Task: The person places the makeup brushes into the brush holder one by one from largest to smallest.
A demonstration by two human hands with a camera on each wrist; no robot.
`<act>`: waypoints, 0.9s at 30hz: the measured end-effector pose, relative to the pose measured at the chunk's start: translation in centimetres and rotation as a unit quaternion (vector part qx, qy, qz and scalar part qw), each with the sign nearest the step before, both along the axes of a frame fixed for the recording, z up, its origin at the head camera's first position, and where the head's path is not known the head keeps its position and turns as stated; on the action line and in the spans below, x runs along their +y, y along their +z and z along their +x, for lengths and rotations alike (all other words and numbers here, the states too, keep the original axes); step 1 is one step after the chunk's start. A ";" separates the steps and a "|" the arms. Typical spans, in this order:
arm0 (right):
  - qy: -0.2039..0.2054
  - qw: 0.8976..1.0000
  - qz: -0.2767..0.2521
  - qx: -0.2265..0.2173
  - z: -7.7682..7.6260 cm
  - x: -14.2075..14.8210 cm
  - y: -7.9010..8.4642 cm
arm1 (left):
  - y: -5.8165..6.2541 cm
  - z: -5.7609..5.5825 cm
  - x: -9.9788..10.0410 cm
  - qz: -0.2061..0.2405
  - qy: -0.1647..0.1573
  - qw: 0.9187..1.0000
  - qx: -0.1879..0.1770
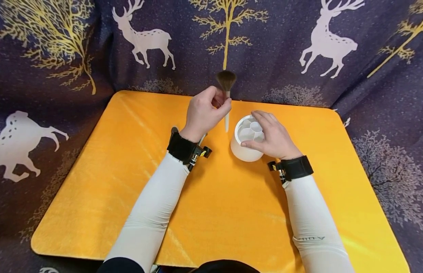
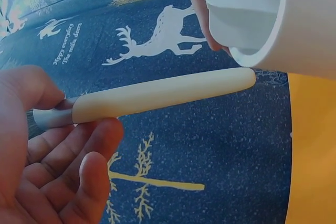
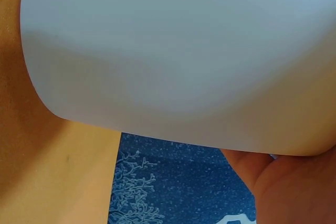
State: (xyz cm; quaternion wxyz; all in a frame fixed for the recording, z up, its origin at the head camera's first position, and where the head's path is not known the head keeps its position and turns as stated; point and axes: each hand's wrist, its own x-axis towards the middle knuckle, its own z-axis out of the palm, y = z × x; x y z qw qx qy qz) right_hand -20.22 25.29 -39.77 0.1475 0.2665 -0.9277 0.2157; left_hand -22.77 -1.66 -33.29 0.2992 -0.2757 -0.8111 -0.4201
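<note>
My left hand [image 1: 206, 110] pinches a makeup brush [image 1: 226, 117] between thumb and fingers near its metal collar. The brush stands nearly upright in the head view, dark bristles on top. Its pale handle [image 2: 168, 93] points toward a white round brush holder [image 1: 245, 151] in the left wrist view, the tip apart from the rim. Thumb and fingers of my right hand [image 1: 273, 136] grip the holder across its top. Divided compartments show inside it. The right wrist view is mostly filled by the holder's smooth side [image 3: 157, 66], with part of the hand at lower right.
A thin item with a dark end [image 1: 174, 129] lies on the yellow cloth-covered table [image 1: 129, 144], mostly hidden under my left wrist. Behind the table's far edge hangs a dark curtain [image 1: 198, 49] printed with deer and trees.
</note>
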 end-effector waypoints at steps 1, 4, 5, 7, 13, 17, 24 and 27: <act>0.000 1.000 0.000 -0.002 0.0 0.0 0.0 | 0.0 0.0 0.1 0.000 -0.003 1.000 0.000; 0.001 1.000 0.003 -0.004 0.1 0.0 -0.1 | -0.1 0.0 0.4 -0.002 -0.010 1.000 -0.006; 0.002 1.000 0.003 -0.004 0.1 0.0 -0.1 | -0.2 0.0 0.5 -0.003 -0.012 1.000 -0.004; 0.002 1.000 0.003 -0.003 0.1 0.0 -0.1 | -0.1 0.0 0.7 -0.006 -0.016 1.000 -0.002; 0.001 1.000 0.002 0.003 0.0 0.0 -0.1 | 0.0 -0.1 1.3 -0.011 -0.026 1.000 0.005; 0.001 1.000 0.003 0.006 0.0 0.0 -0.1 | -0.1 -0.2 1.6 -0.005 -0.039 0.999 0.002; -0.002 1.000 0.005 -0.001 0.1 0.1 0.0 | -0.2 -0.4 1.9 -0.007 -0.046 0.999 0.008; -0.002 1.000 0.006 -0.002 0.1 0.0 0.1 | -0.2 -0.4 2.0 -0.011 -0.049 0.999 0.008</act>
